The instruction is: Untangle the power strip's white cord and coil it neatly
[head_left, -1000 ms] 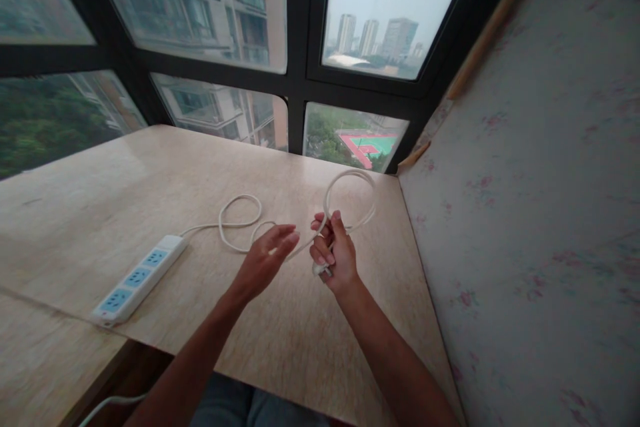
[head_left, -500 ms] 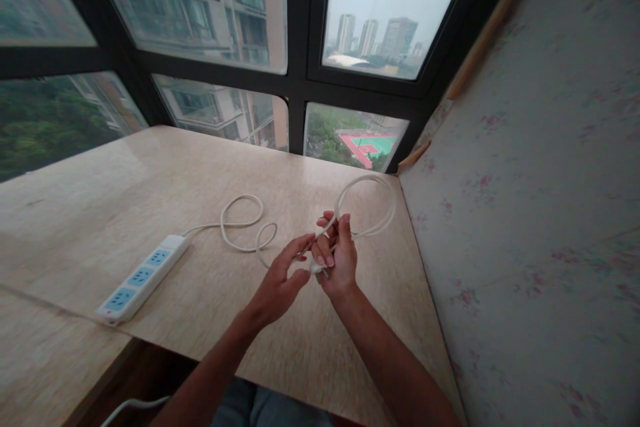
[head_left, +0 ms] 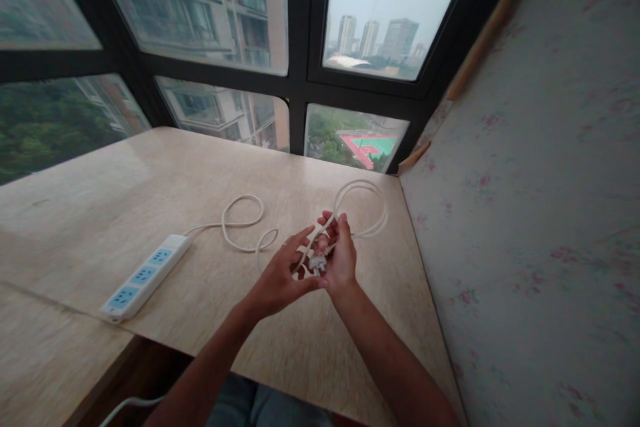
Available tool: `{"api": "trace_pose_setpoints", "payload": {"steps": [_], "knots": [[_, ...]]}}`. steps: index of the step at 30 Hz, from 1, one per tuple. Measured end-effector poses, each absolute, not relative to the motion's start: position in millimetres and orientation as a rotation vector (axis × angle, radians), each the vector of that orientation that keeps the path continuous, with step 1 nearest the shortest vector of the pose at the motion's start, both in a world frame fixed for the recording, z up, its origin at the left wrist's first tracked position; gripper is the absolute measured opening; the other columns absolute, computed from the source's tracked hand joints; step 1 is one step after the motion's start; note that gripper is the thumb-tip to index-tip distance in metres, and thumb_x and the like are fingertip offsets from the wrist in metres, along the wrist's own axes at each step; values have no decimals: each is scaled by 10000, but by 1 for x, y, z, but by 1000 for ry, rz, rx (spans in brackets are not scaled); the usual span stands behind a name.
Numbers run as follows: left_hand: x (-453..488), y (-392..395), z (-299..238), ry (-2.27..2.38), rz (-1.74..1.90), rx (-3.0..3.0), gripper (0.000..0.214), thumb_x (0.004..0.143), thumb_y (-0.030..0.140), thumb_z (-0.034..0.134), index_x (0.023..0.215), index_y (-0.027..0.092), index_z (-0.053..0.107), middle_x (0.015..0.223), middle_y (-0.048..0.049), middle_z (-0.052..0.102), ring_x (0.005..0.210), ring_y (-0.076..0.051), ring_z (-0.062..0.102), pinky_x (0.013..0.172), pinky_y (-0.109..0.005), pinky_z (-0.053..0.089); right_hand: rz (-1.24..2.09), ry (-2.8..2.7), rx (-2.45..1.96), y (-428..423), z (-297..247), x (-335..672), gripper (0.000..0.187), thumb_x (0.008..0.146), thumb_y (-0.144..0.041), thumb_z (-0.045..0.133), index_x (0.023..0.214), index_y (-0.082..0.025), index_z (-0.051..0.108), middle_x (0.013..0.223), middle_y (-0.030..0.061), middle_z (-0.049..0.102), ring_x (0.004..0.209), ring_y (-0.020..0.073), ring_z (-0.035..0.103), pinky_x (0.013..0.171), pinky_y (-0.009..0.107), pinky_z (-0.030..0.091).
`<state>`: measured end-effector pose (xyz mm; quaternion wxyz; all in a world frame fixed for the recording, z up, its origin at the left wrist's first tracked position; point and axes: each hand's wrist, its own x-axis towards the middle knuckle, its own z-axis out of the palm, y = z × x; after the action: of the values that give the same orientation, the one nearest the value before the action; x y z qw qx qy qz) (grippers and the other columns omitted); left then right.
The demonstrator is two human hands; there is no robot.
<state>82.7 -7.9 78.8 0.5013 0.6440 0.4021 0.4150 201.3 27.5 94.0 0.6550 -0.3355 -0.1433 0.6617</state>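
Observation:
My right hand (head_left: pixel 343 255) holds a white power cord (head_left: pixel 361 185) between its thumb and fingers. Part of the cord forms a loose coil beyond that hand. The cord's white plug (head_left: pixel 317 263) sits against the right palm, its metal prongs showing. My left hand (head_left: pixel 281 278) is close by on the left, thumb and fingers spread apart, with a stretch of cord passing across the inside of its fingers. Its thumb tip reaches the right palm. To the left, a white power strip (head_left: pixel 150 275) with blue socket faces lies on the table, joined to the cord.
The marbled beige tabletop (head_left: pixel 200 307) runs up to dark-framed windows (head_left: pixel 297 120). A floral-papered wall (head_left: pixel 525 227) borders it on the right. Another white cable (head_left: pixel 131 403) shows in the gap below the table edge at lower left.
My left hand has opened wider, its thumb moving right to the right palm. The plug has turned so its prongs show more. The coil has shrunk slightly and moved left.

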Motion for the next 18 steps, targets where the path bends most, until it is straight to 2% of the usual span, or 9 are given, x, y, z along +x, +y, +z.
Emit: {"api": "trace_pose_setpoints", "payload": {"steps": [2, 5, 8, 11, 14, 16, 18], "knots": [[81, -7, 77, 965, 1071, 1662, 806, 702, 305, 801, 1413, 290, 422, 1254, -117, 517, 799, -131, 616, 647, -254, 523, 1490, -281, -790, 29, 95, 202, 399, 772, -570, 643, 900, -195, 682, 459, -80, 483, 374, 62, 423, 383, 180, 358], [82, -7, 74, 994, 1184, 1793, 496, 752, 253, 752, 1228, 256, 614, 1213, -104, 530, 833, -138, 618, 651, -246, 541, 1480, -259, -816, 30, 94, 202, 373, 788, -534, 633, 891, -182, 698, 490, -70, 476, 416, 61, 437, 420, 181, 371], [84, -6, 71, 1076, 1310, 1814, 255, 807, 228, 686, 1062, 224, 699, 1111, -81, 585, 737, -104, 610, 611, -226, 535, 1506, -266, -813, 31, 90, 202, 357, 795, -512, 622, 893, -180, 706, 539, -60, 483, 447, 65, 443, 435, 188, 369], [85, -5, 67, 1106, 1383, 1768, 230, 799, 268, 702, 1022, 217, 720, 1062, -74, 617, 700, -101, 605, 598, -225, 524, 1526, -268, -784, 32, 88, 202, 331, 803, -476, 616, 893, -172, 713, 575, -51, 492, 479, 67, 448, 464, 192, 380], [85, -4, 68, 1094, 1453, 1673, 234, 773, 349, 727, 952, 198, 738, 1019, -84, 632, 829, -159, 628, 648, -245, 522, 1565, -285, -729, 31, 89, 200, 310, 813, -446, 608, 911, -172, 715, 597, -38, 514, 509, 83, 462, 491, 209, 398], [85, -2, 71, 1105, 1501, 1559, 265, 806, 426, 676, 875, 177, 735, 1000, -93, 633, 846, -174, 623, 618, -239, 500, 1607, -316, -651, 29, 90, 197, 291, 818, -426, 606, 930, -179, 712, 620, -28, 539, 535, 98, 481, 512, 227, 413], [86, 0, 76, 1142, 1535, 1443, 355, 848, 495, 597, 841, 160, 715, 948, -87, 642, 747, -152, 601, 572, -232, 465, 1639, -351, -569, 26, 89, 193, 264, 823, -402, 604, 940, -188, 707, 656, -21, 567, 562, 108, 501, 537, 241, 427]]}}
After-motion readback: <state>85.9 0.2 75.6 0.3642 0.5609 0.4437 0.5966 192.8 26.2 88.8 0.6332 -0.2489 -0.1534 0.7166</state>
